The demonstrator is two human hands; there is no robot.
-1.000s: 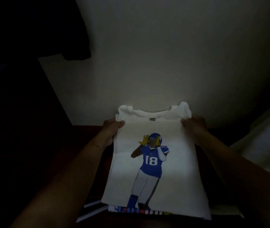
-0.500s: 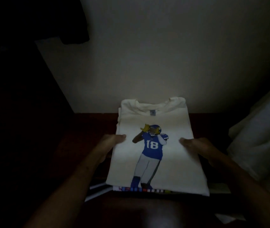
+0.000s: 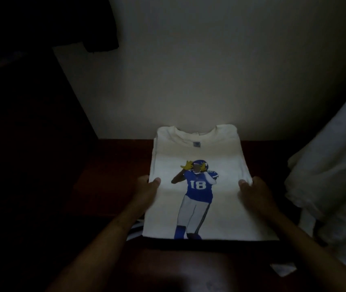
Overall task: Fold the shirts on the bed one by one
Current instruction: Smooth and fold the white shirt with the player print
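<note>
A folded white T-shirt (image 3: 197,157) with a footballer print lies atop a clothes pile (image 3: 135,229) on a dark desk (image 3: 115,165). Left hand (image 3: 146,189) and right hand (image 3: 255,190) each pinch a side edge, grip closed, thumb on top, likely squaring it

light dim | pale wall (image 3: 189,70) behind | dk red wood top (image 3: 115,169) | white bedding (image 3: 325,175) rt | lt side black

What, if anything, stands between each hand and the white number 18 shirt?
Nothing visible does. The left hand and the right hand grip the white shirt at its side edges, thumbs lying on top of the fabric.
</note>
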